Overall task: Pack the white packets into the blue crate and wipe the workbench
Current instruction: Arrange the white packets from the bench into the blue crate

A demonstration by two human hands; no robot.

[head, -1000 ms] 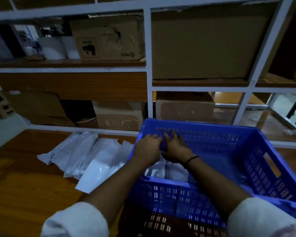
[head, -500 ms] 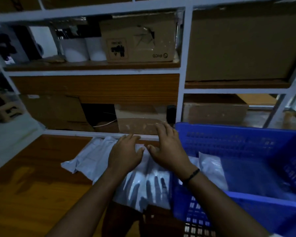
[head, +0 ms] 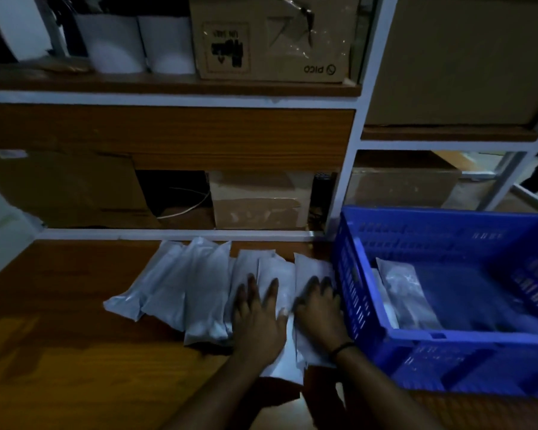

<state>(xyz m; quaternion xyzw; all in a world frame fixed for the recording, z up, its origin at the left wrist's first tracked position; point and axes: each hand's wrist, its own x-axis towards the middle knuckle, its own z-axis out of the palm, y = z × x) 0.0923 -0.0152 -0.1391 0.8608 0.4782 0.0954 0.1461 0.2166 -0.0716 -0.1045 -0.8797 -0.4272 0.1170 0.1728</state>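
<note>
Several white packets (head: 196, 290) lie fanned side by side on the wooden workbench (head: 59, 336), just left of the blue crate (head: 351, 290). My left hand (head: 258, 321) rests flat on the packets nearest the crate, fingers spread. My right hand (head: 320, 311), with a dark band at the wrist, lies palm down on the rightmost packet, right against the crate's left wall. Neither hand has closed around a packet. Inside the crate, a few white packets (head: 407, 293) lie along its left side.
A white-framed shelf unit (head: 345, 169) rises behind the bench, holding cardboard boxes (head: 274, 35) and white rolls (head: 112, 41). More boxes (head: 258, 200) sit in the lower bay right behind the packets. The bench's left edge (head: 10, 262) runs diagonally.
Both hands came out of the crate and moved left onto the pile of packets on the bench, then drew nearer. The view swung left, so the crate now sits at the right.
</note>
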